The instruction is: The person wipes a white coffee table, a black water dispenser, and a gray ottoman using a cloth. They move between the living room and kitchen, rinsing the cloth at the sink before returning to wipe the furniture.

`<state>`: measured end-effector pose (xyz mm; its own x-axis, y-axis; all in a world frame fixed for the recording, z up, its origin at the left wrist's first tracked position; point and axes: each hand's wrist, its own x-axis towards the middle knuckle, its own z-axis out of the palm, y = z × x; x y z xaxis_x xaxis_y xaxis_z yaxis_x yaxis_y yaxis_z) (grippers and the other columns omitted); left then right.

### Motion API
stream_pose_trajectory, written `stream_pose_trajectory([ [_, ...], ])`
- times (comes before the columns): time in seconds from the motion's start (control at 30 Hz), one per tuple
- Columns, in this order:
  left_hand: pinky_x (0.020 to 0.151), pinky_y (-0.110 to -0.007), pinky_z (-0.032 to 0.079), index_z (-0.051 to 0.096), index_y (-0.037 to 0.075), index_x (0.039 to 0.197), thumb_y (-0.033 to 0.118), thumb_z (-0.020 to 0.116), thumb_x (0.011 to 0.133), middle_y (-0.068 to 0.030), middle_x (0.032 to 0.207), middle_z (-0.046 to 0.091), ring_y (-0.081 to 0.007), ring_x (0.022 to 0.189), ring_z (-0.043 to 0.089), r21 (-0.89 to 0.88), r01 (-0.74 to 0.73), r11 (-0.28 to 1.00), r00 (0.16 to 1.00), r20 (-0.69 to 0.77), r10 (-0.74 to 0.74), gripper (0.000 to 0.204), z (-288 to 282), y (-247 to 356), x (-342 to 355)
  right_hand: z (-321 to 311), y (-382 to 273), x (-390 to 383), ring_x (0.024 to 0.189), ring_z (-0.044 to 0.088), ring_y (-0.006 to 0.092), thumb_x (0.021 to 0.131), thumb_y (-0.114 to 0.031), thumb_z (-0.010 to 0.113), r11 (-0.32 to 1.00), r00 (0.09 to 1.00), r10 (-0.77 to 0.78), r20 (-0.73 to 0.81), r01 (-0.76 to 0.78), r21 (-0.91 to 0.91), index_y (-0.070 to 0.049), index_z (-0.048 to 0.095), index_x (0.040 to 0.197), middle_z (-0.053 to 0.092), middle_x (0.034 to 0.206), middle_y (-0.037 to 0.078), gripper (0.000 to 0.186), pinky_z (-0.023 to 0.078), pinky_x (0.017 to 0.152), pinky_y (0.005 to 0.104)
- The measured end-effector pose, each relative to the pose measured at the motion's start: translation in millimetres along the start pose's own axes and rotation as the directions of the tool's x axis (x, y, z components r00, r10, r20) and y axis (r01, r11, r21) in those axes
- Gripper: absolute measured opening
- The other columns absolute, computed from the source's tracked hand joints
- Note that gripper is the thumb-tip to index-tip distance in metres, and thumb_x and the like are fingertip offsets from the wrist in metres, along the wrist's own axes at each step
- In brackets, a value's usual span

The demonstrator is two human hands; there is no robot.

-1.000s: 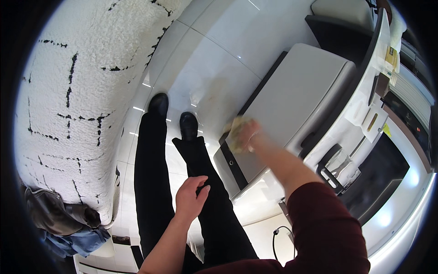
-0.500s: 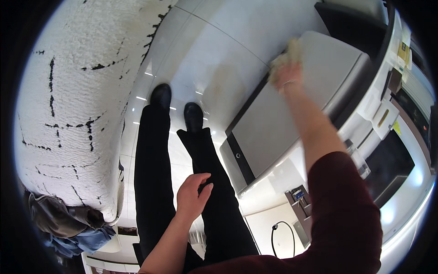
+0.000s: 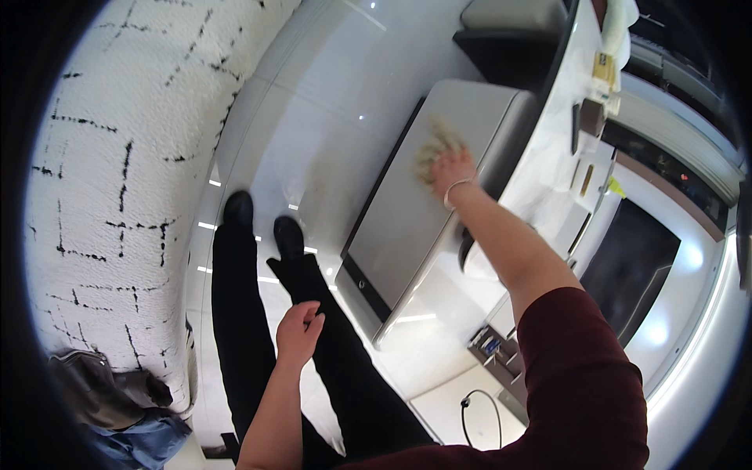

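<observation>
Pressing crumpled beige cloth [image 3: 435, 139] onto a smooth grey cabinet [image 3: 403, 227], right-hand fingers [image 3: 448, 165] spread slightly. Left-hand fingers [image 3: 308, 308] curl, thumb apart.

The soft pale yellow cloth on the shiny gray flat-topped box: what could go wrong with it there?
The crumpled pale yellow cloth under the right hand might slip over the smooth gray box's dark-trimmed edge and onto the floor. The thin, light-coloured bracelet on that wrist is close to the box, so it might scrape the top. And the black shoes could slide, because the pale tiled floor looks glossy.
</observation>
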<state>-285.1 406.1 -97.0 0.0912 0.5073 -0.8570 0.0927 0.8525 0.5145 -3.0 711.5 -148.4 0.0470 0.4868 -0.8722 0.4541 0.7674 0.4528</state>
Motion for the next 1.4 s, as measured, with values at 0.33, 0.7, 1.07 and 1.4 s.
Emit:
stream_pose_trajectory([
  [0.33,0.076,-0.030,0.050,0.063,0.007,0.108,0.019,0.066,0.084,-0.0084,0.096,0.063,-0.0204,0.086,0.062,0.020,-0.060,0.998,0.998,-0.030,0.061,0.027,-9,-9,0,-25,119,55,0.140,0.018,0.0367,0.089,-0.034,0.057,0.486,0.647,0.763,-0.005,-0.568,0.664,-0.019,0.026,0.146,0.013,0.155,0.006,0.067,0.033,0.108,0.0407],
  [0.7,0.081,-0.032,0.050,0.062,0.007,0.110,0.021,0.067,0.083,-0.0100,0.101,0.064,-0.0219,0.092,0.063,0.024,-0.092,0.995,0.993,0.075,0.090,0.031,-16,-18,-7,25,-60,-69,0.137,0.021,0.0418,0.089,-0.014,0.049,0.727,0.882,0.471,0.000,-0.388,0.566,-0.013,0.045,0.136,0.013,0.153,0.015,0.047,0.025,0.113,0.0411],
  [1.07,0.077,-0.032,0.051,0.063,0.006,0.107,0.016,0.067,0.082,-0.0096,0.097,0.065,-0.0214,0.087,0.064,0.161,-0.353,0.922,0.931,-0.037,0.363,0.028,-86,33,-106,-52,-33,-213,0.109,0.057,0.0275,0.082,-0.016,0.059,0.098,0.958,-0.048,-0.284,0.287,0.953,-0.007,0.059,0.115,0.063,0.115,0.012,0.035,0.046,0.090,0.0365],
  [1.4,0.084,-0.032,0.050,0.062,0.007,0.113,0.019,0.066,0.085,-0.0112,0.106,0.064,-0.0208,0.095,0.063,0.185,-0.372,0.910,0.847,-0.332,0.414,0.031,-75,66,-249,-103,-5,-295,0.102,0.059,0.0339,0.082,-0.025,0.060,0.679,0.854,-0.277,-0.440,0.498,0.540,-0.013,0.057,0.114,0.063,0.109,0.015,0.034,0.047,0.086,0.0427],
])
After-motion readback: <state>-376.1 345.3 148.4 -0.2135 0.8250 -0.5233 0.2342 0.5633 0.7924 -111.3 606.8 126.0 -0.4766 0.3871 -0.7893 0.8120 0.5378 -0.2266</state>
